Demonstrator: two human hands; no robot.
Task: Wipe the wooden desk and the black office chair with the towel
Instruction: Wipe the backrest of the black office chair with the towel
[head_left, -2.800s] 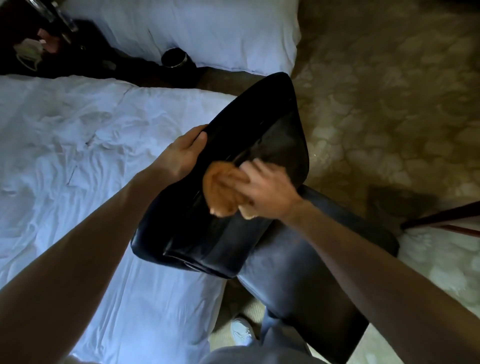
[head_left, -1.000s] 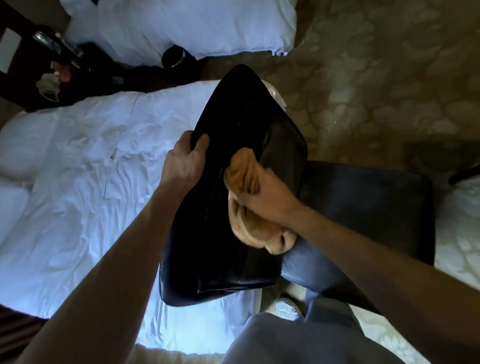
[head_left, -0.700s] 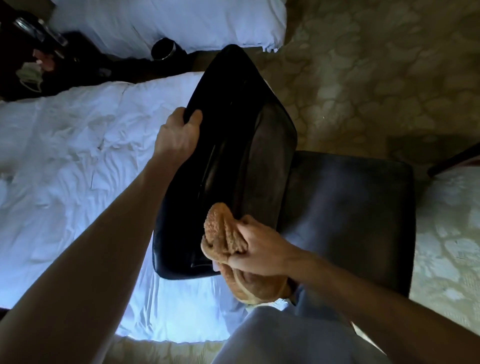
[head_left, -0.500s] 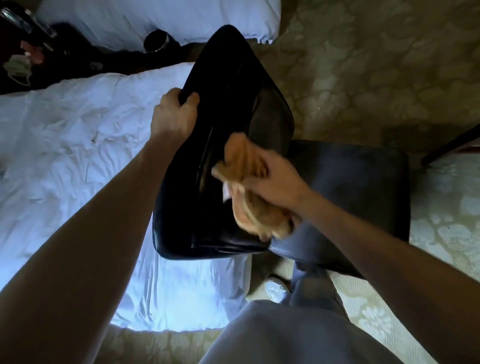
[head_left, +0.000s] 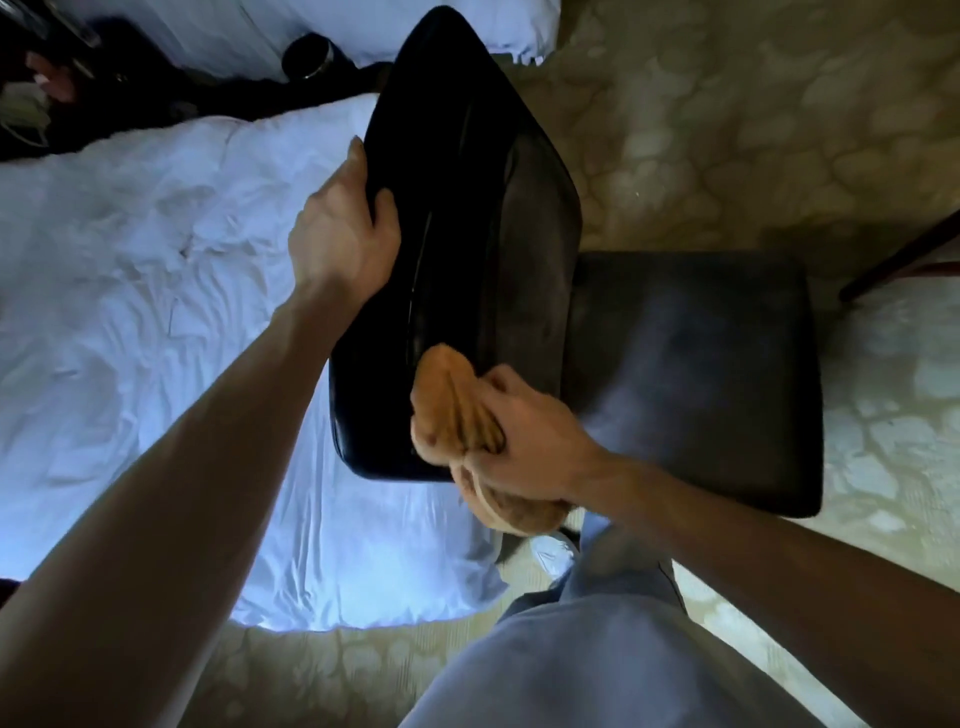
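The black office chair (head_left: 467, 249) is glossy, smooth leather-like stuff, its tall backrest running lengthwise from near the person toward the far beds, the squarish matte seat (head_left: 691, 374) jutting right over pale patterned carpet (head_left: 753, 114). The left hand (head_left: 340, 234) is wrapped round the backrest's left edge, while the right hand (head_left: 524, 441) clutches a bunched, nubby orange-brown towel (head_left: 447, 410) against its near lower corner. A rumpled white bed (head_left: 130, 286) lies just left.

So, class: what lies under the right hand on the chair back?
A bunched orange towel, pressed by the right hand against the black chair back near its lower corner. The patch of chair beneath the towel is covered.
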